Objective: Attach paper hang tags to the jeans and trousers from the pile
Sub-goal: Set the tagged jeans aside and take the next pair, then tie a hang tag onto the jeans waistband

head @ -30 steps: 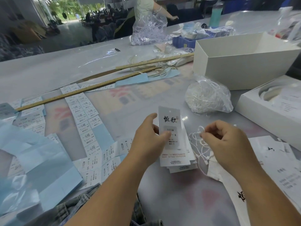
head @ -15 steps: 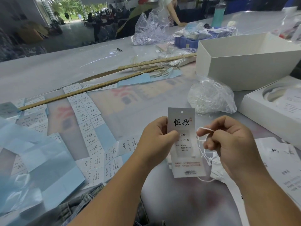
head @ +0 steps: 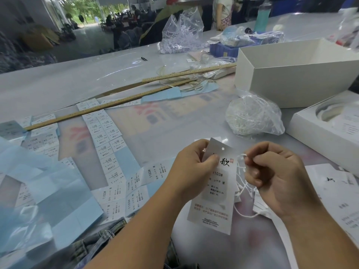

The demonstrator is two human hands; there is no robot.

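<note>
My left hand (head: 191, 171) pinches a white paper hang tag (head: 215, 193) by its upper left edge and holds it upright above the table; a punched hole shows near its top. My right hand (head: 275, 177) pinches a bunch of white string loops (head: 241, 183) right beside the tag's right edge. Denim jeans (head: 101, 241) lie at the table's near edge under my left forearm, mostly hidden.
Sheets of size stickers (head: 108, 144) and blue backing paper (head: 58, 200) cover the left. A clear bag of strings (head: 252, 115), two white boxes (head: 291, 74) and loose tags (head: 334, 191) lie right. Two wooden rulers (head: 120, 102) cross the middle. A person stands far back.
Both hands have lifted the tag and the strings off the tag stack toward me, and the right hand's string end now sits closer to the tag's top.
</note>
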